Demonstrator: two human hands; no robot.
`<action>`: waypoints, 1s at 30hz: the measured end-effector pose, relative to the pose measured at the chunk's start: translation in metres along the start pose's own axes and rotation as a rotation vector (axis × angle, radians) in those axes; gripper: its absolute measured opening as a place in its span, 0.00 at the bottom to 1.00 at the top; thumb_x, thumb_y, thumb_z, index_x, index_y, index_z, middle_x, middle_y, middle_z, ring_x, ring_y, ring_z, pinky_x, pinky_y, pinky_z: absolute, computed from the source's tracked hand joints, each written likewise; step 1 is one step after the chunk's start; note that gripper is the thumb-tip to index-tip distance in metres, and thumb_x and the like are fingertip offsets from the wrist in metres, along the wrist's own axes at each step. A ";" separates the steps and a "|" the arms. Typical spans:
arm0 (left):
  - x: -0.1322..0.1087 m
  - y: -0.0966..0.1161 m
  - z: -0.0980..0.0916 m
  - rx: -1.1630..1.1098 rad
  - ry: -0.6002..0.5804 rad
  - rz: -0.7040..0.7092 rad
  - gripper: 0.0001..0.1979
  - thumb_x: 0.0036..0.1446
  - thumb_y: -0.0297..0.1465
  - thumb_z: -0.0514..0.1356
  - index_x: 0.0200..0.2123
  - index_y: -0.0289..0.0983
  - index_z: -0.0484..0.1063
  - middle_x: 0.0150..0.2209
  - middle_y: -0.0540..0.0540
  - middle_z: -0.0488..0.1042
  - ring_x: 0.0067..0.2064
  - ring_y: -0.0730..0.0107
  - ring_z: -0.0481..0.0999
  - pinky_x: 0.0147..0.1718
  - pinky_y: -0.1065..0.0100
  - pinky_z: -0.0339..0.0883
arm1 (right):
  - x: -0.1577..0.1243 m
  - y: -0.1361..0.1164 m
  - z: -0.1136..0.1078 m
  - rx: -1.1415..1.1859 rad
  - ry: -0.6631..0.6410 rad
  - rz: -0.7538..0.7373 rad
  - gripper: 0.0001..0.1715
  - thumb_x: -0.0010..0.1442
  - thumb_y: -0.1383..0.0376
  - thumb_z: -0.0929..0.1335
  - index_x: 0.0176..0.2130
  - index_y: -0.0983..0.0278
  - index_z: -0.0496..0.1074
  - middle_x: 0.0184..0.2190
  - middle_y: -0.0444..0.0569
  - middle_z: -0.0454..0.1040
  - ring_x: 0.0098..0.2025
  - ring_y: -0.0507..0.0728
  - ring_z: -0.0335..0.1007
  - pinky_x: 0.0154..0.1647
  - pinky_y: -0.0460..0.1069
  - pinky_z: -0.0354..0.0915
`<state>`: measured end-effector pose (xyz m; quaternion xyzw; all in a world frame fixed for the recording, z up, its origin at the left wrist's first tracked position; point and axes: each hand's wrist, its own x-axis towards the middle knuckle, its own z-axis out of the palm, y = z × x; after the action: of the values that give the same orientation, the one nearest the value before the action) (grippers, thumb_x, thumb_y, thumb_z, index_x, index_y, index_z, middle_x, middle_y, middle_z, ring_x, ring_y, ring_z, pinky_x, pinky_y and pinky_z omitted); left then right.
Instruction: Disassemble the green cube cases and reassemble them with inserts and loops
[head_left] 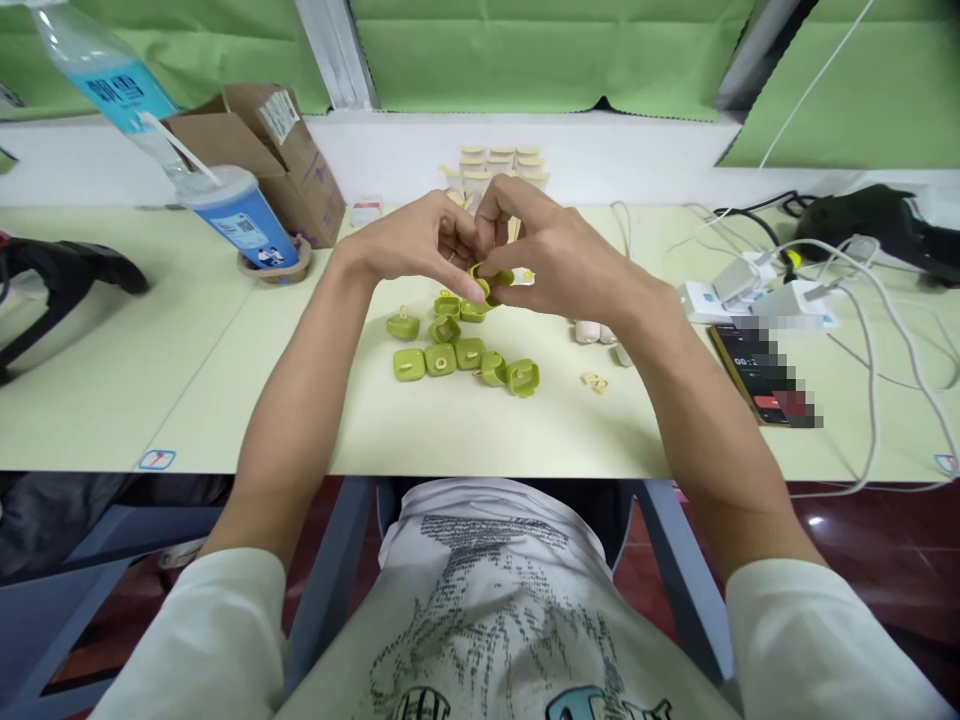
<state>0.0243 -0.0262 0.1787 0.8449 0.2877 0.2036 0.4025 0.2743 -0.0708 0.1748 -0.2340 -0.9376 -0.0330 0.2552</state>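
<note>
My left hand (420,245) and my right hand (536,250) meet above the middle of the pale green table (112,380). Between the fingertips of both is a small green plastic part (486,283), pinched from either side. Just below the hands lies a cluster of several similar green plastic parts (457,350) on the table. Two small cream pieces (596,381) lie to the right of that cluster. Pale pinkish parts (589,331) sit under my right wrist.
Rows of cream-coloured parts (501,163) stand at the back. A blue cup with a straw (240,215), a water bottle (105,75) and a cardboard box (274,150) stand back left. A phone (761,375), chargers (750,290) and white cables (877,330) crowd the right.
</note>
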 end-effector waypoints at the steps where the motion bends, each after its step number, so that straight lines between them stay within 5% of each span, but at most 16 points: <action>1: 0.002 -0.006 -0.001 -0.029 0.009 0.016 0.26 0.42 0.50 0.86 0.35 0.39 0.86 0.34 0.46 0.83 0.37 0.62 0.83 0.38 0.60 0.72 | 0.001 0.001 0.001 0.026 0.017 0.009 0.12 0.76 0.54 0.74 0.41 0.52 0.87 0.57 0.53 0.78 0.56 0.65 0.72 0.45 0.61 0.74; 6: 0.011 -0.029 0.000 -0.108 0.034 0.064 0.33 0.41 0.61 0.84 0.34 0.39 0.86 0.30 0.47 0.79 0.35 0.62 0.83 0.32 0.62 0.70 | 0.002 0.004 0.002 0.057 0.051 -0.012 0.09 0.74 0.55 0.75 0.40 0.51 0.86 0.57 0.52 0.79 0.53 0.64 0.74 0.41 0.61 0.73; 12: 0.014 -0.027 0.004 -0.189 0.008 0.131 0.38 0.36 0.66 0.83 0.29 0.38 0.81 0.28 0.48 0.78 0.27 0.73 0.75 0.26 0.67 0.65 | -0.001 -0.014 -0.007 -0.022 0.037 0.018 0.08 0.75 0.61 0.73 0.42 0.53 0.85 0.58 0.51 0.80 0.55 0.64 0.76 0.39 0.59 0.71; 22: 0.016 -0.031 -0.002 -0.145 -0.093 0.194 0.35 0.42 0.64 0.83 0.31 0.39 0.82 0.29 0.48 0.82 0.28 0.71 0.80 0.26 0.70 0.70 | 0.000 -0.010 -0.001 0.111 -0.009 -0.001 0.06 0.74 0.63 0.74 0.41 0.54 0.82 0.57 0.51 0.78 0.56 0.64 0.75 0.50 0.59 0.75; 30: 0.013 -0.034 -0.004 -0.146 -0.059 0.159 0.35 0.40 0.66 0.82 0.30 0.40 0.84 0.26 0.50 0.79 0.26 0.72 0.79 0.25 0.69 0.70 | 0.002 -0.005 0.001 0.159 0.024 -0.041 0.03 0.73 0.58 0.76 0.43 0.49 0.86 0.50 0.49 0.80 0.61 0.66 0.75 0.60 0.61 0.76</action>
<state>0.0208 0.0016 0.1556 0.8391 0.1920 0.2304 0.4539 0.2700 -0.0741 0.1749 -0.1932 -0.9387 0.0336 0.2835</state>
